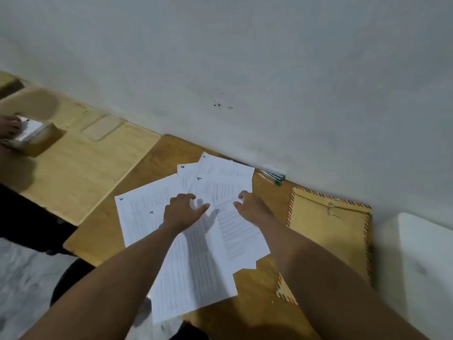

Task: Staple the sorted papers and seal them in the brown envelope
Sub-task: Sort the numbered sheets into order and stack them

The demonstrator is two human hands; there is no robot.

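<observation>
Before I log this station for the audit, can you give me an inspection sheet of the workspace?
Surface: wooden desk against a white wall.
Job's things: numbered papers fanned out, unstapled; envelope flat at right; stapler by the wall.
Clutter: nothing seen on this desk.
Grippers: left hand and right hand over the papers, fingers loosely spread, holding nothing.
Cables: nothing seen.
Surroundings: paler desk at left, where another person's hand rests on a small box; white object at right.
</observation>
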